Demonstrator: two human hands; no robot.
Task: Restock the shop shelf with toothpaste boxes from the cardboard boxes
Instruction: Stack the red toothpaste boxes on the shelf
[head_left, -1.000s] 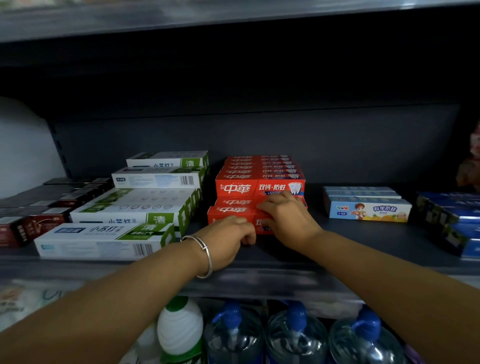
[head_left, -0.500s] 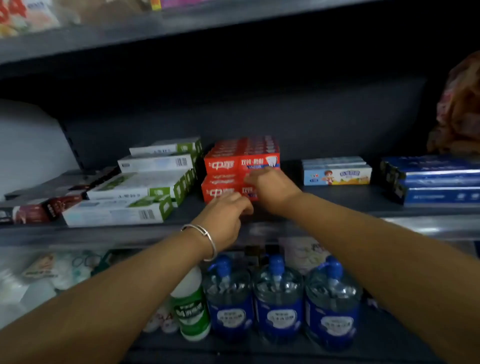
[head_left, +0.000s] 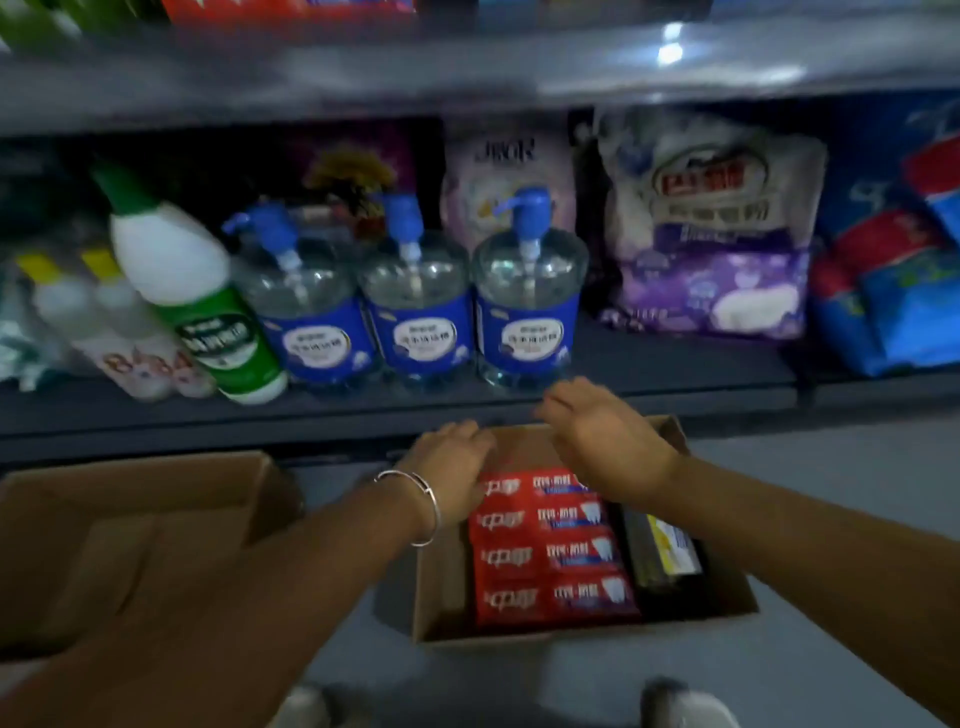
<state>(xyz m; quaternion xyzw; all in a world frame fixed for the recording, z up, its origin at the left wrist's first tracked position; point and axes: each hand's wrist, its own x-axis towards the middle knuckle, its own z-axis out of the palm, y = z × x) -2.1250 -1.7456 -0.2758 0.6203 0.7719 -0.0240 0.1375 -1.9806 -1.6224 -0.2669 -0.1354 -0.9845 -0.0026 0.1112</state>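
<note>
- Down at floor level, grey floor (head_left: 519, 686) under dim light; I see a dark shop shelf (head_left: 363, 410) running across, frame blurred by motion.
- On that shelf: three clear pump bottles (head_left: 527, 306) with blue labels in a row, a white-and-green bottle (head_left: 202, 306) leaning at their left, small pale bottles (head_left: 119, 322) further left.
- Behind and right of the pumps: soft packs, one purple-and-white pack (head_left: 711, 249), blue and red bags (head_left: 898, 291) at far right.
- Upper shelf edge (head_left: 467, 78) crosses the top, goods above too blurred to tell.
- Open cardboard box (head_left: 441, 587) sits on the floor just in front of the shelf; inside, red toothpaste boxes (head_left: 550, 556) lie flat in a stack of rows, a dark item with a yellow label (head_left: 667, 556) beside them on the right.
- Second cardboard box (head_left: 130, 519) at left, flaps open, looks bare inside as far as I can see.
- Left hand (head_left: 452, 467), silver bangle (head_left: 421, 504) on the wrist, fingers resting on the far red boxes; grip I cannot tell.
- Right hand (head_left: 602, 436) hovers over the box's far end, fingers spread, grasping nothing.
- Shoe tips (head_left: 685, 706) at the bottom edge.
</note>
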